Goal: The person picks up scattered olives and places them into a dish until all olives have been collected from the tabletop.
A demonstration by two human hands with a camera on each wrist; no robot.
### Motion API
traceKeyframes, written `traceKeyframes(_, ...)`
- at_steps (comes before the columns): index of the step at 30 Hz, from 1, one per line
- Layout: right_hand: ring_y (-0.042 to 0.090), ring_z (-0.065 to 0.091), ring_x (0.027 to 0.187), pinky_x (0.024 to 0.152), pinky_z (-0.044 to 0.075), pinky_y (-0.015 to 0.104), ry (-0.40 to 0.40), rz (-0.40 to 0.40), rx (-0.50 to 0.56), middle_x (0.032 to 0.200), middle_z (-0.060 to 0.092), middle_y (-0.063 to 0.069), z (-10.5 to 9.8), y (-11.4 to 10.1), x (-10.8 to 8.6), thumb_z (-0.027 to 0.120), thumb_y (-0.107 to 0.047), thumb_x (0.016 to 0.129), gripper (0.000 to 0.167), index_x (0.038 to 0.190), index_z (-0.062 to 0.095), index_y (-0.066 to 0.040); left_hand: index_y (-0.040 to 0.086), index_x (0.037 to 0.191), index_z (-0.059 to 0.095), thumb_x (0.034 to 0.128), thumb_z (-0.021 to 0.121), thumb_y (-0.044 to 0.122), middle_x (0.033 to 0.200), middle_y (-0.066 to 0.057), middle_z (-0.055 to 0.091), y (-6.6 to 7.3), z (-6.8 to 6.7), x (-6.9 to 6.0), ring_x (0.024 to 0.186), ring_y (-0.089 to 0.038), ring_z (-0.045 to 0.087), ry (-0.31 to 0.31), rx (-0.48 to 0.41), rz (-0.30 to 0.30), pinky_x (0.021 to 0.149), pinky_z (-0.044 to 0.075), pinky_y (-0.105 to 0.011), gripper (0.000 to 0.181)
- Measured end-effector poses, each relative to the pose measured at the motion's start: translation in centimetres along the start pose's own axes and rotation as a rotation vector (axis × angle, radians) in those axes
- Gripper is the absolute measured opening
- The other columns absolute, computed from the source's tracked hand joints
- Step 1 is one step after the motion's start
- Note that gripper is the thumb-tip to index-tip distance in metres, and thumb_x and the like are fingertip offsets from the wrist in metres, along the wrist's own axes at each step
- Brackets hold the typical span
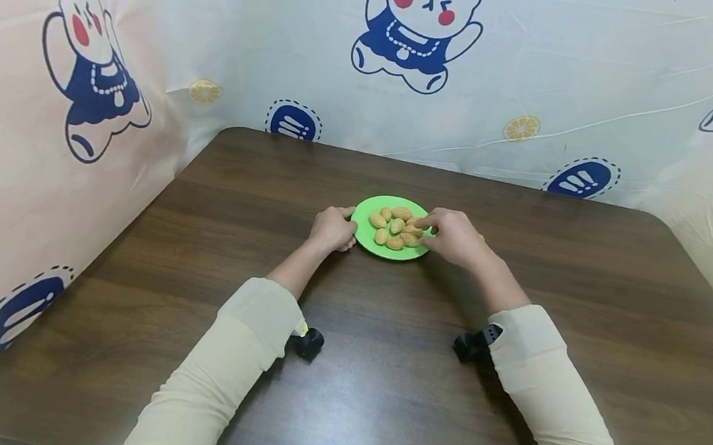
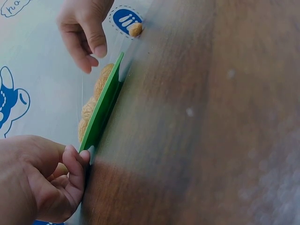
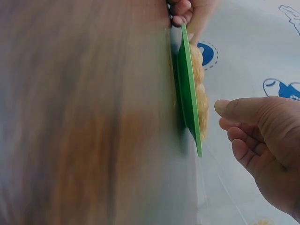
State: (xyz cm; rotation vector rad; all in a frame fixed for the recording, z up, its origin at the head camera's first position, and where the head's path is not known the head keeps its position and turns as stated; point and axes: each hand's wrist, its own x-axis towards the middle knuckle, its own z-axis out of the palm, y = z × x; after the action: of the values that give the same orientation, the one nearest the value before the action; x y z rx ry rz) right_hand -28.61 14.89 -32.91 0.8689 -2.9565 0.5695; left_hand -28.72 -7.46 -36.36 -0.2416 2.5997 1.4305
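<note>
A round green plate [image 1: 363, 242] sits on the brown table, bearing several unshelled peanuts [image 1: 396, 226]. My left hand [image 1: 333, 228] pinches the plate's left rim; in the left wrist view the left hand [image 2: 44, 180] has its fingers curled at the green edge. Over the plate's right side hovers my right hand [image 1: 456, 237], with nothing visible between thumb and fingers. The right wrist view shows that right hand [image 3: 267, 140] loosely bent, thumb near the peanuts but apart from them. One loose peanut [image 2: 135, 30] lies off the plate, mostly hidden behind the right hand in the head view.
The brown wooden table [image 1: 360, 403] extends around the plate. A pale curtain [image 1: 287, 33] with printed cartoon figures stands behind and along both sides. Small black cameras hang at the wrists, including one [image 1: 309, 344] below the left sleeve.
</note>
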Motion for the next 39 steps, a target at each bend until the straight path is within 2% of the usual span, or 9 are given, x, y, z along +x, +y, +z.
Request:
traceKeyframes(4,0.024,0.055,0.082,0.066,0.047,0.035,-0.003,0.025,0.015,0.103,0.061,0.013,-0.3,0.8,-0.5,0.069,-0.009,0.083,0.031,0.113,0.066,-0.001,0.015,0.140,0.042,0.0929,0.044,0.008,0.056,-0.005,0.056,-0.1,0.0,0.1,0.041,-0.007,0.049,0.000,0.000,0.000,0.044,0.048,-0.017,0.047)
traceKeyframes(17,0.026,0.056,0.088,0.070,0.049,0.038,0.022,0.121,0.044,0.104,0.060,0.015,-1.2,3.5,-1.8,0.067,-0.008,0.084,0.030,0.113,0.065,0.001,0.017,0.140,0.042,0.0929,0.045,0.009,0.056,-0.005,0.057,-0.1,0.1,0.4,0.041,-0.008,0.049,-0.001,-0.002,-0.021,0.044,0.048,-0.018,0.048)
traceKeyframes(26,0.029,0.057,0.090,0.071,0.050,0.040,0.047,0.188,0.042,0.107,0.059,0.018,-1.9,4.9,-2.4,0.065,-0.006,0.085,0.031,0.114,0.064,0.003,0.016,0.140,0.041,0.0937,0.045,0.010,0.056,-0.005,0.057,-0.1,0.1,0.3,0.041,-0.008,0.049,0.005,0.008,-0.015,0.044,0.048,-0.018,0.047)
traceKeyframes(33,0.033,0.059,0.097,0.080,0.049,0.046,0.058,0.283,0.047,0.112,0.055,0.024,-2.2,5.9,-3.0,0.063,-0.006,0.086,0.034,0.118,0.059,0.008,0.016,0.141,0.041,0.0941,0.045,0.011,0.056,-0.005,0.057,0.0,0.0,0.1,0.041,-0.008,0.048,0.003,0.004,-0.015,0.044,0.047,-0.018,0.047)
traceKeyframes(39,0.035,0.056,0.102,0.087,0.045,0.048,0.046,0.352,0.045,0.112,0.059,0.025,-2.2,6.4,-3.1,0.062,-0.010,0.087,0.037,0.118,0.058,0.009,0.017,0.141,0.041,0.0941,0.045,0.010,0.056,-0.005,0.057,-0.1,0.1,0.1,0.041,-0.008,0.049,-0.001,0.000,-0.022,0.043,0.047,-0.018,0.047)
